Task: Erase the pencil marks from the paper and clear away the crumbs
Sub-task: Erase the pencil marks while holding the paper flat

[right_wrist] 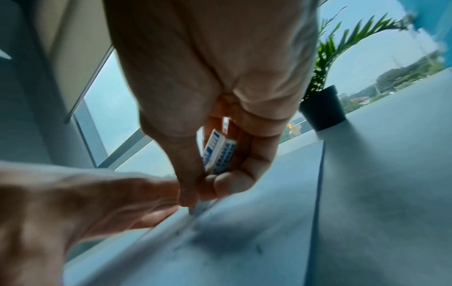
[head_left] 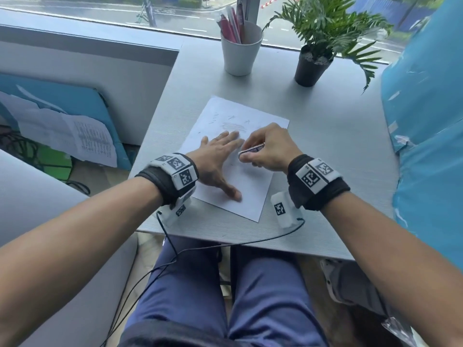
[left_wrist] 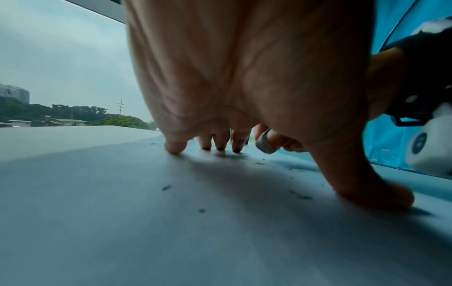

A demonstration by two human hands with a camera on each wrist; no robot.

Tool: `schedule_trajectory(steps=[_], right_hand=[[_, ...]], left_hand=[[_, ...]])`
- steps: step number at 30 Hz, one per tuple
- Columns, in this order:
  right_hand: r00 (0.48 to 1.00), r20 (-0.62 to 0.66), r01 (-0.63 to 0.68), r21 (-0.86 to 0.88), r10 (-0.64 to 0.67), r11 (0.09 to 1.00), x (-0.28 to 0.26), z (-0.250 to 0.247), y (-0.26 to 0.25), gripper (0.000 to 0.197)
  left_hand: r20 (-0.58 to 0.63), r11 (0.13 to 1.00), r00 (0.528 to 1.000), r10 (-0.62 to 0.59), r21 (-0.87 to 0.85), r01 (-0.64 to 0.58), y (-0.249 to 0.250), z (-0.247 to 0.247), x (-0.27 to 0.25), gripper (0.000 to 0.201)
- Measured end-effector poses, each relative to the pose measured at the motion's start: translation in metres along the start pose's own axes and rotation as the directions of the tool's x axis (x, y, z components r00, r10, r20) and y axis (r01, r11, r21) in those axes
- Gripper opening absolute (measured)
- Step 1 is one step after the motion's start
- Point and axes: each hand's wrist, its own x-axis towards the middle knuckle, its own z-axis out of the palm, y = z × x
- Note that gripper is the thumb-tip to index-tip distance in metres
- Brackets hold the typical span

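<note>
Crumbs (left_wrist: 166,187) dot the paper (head_left: 253,194) our flat left hand (head_left: 218,159) pins mid-frame while our right hand (head_left: 269,149) pinches the eraser (head_left: 251,149), mid-erasing; next, rub the marks (head_left: 233,126) above.

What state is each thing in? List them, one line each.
paper: flat on the table, faint pencil marks left at its far end.
crumbs: scattered on the paper.
eraser: in its sleeve, pinched, tip down.
left hand: flat, pressing the paper.
right hand: grips the eraser.
white cup: upright, holding pens.
potted plant: upright.
</note>
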Motion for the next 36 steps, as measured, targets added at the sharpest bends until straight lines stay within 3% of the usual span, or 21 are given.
schedule_trajectory(steps=[4, 9, 12, 13, 16, 17, 20, 21, 24, 25, 28, 32, 33, 36], right_hand=[[0.992, 0.101, 0.089, -0.124, -0.076, 0.988, -0.003, 0.018, 0.0, 0.013], [0.999, -0.042, 0.0, -0.099, -0.004, 0.995, 0.007, 0.007, 0.006, 0.011], [0.984, 0.165, 0.093, -0.142, -0.069, 0.985, -0.007, 0.015, -0.005, 0.012], [0.982, 0.18, 0.088, -0.153, -0.06, 0.984, -0.006, 0.013, -0.004, 0.012], [1.0, 0.006, 0.001, -0.136, 0.0, 0.991, 0.005, 0.001, 0.003, 0.015], [1.0, 0.007, 0.004, -0.132, -0.003, 0.991, 0.005, 0.002, 0.003, 0.014], [0.976, 0.217, 0.062, -0.133, -0.032, 0.989, -0.006, 0.009, -0.004, 0.012], [0.981, 0.192, 0.054, -0.135, -0.028, 0.989, -0.003, 0.007, -0.001, 0.012], [0.999, -0.042, -0.022, -0.118, 0.017, 0.993, 0.013, -0.003, 0.01, 0.013], [1.0, -0.027, -0.006, -0.123, 0.003, 0.992, 0.011, 0.0, 0.008, 0.012], [0.981, 0.185, 0.092, -0.175, -0.059, 0.98, -0.003, 0.01, 0.002, 0.011], [0.999, -0.018, -0.032, -0.11, 0.03, 0.993, 0.013, -0.002, 0.012, 0.017], [1.0, -0.012, -0.021, -0.121, 0.019, 0.992, 0.011, 0.001, 0.01, 0.016], [0.98, 0.192, 0.085, -0.161, -0.054, 0.983, -0.006, 0.01, 0.004, 0.013]], left_hand=[[0.041, 0.999, 0.999, 0.005, 0.051, -0.007, -0.002, 0.001, 0.0, 0.149], [0.047, 0.998, 0.999, -0.008, 0.058, 0.005, 0.002, -0.001, -0.001, 0.147], [0.067, 0.997, 0.998, -0.017, 0.078, 0.012, 0.002, -0.003, -0.001, 0.149], [0.072, 0.997, 0.997, -0.018, 0.08, 0.012, 0.002, -0.002, -0.001, 0.149], [0.074, 0.997, 0.997, -0.022, 0.077, 0.016, 0.003, -0.001, 0.0, 0.148], [0.075, 0.997, 0.997, -0.026, 0.078, 0.02, 0.002, -0.001, 0.0, 0.148], [0.08, 0.997, 0.996, -0.027, 0.078, 0.021, 0.001, -0.002, 0.001, 0.149], [0.08, 0.997, 0.996, -0.023, 0.079, 0.017, 0.002, -0.002, 0.001, 0.149], [0.07, 0.997, 0.997, -0.033, 0.078, 0.028, 0.003, -0.001, 0.002, 0.147], [0.078, 0.996, 0.996, -0.04, 0.079, 0.034, 0.003, -0.002, 0.001, 0.147], [0.106, 0.994, 0.994, -0.04, 0.101, 0.029, 0.002, -0.003, 0.002, 0.146], [0.102, 0.996, 0.994, -0.049, 0.082, 0.04, 0.004, -0.004, 0.004, 0.144], [0.107, 0.995, 0.993, -0.055, 0.087, 0.046, 0.004, -0.004, 0.003, 0.144], [0.114, 0.993, 0.992, -0.051, 0.112, 0.039, 0.004, -0.003, 0.004, 0.146]])
